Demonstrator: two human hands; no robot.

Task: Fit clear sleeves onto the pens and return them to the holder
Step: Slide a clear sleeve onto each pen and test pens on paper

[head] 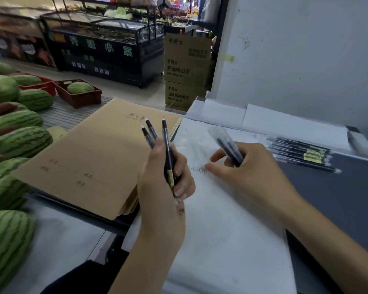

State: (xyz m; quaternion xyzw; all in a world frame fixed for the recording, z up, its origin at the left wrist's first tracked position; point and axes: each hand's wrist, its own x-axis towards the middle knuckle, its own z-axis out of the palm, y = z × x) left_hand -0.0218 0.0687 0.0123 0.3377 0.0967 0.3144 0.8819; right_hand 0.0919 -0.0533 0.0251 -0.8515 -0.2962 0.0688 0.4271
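My left hand (164,183) grips three black pens (167,143) upright, their tips fanned out above my fingers over the brown notebooks. My right hand (242,168) holds a black pen inside a clear sleeve (225,143), tilted up to the left, blurred by motion. Several more black pens in clear sleeves (302,154) lie side by side on the grey surface at the right. No pen holder can be picked out.
A stack of brown notebooks (94,158) lies at centre left, white paper (221,230) under my hands. Watermelons (15,143) line the left edge. White boxes (285,122) stand against the wall behind. A dark grey panel (338,198) is at right.
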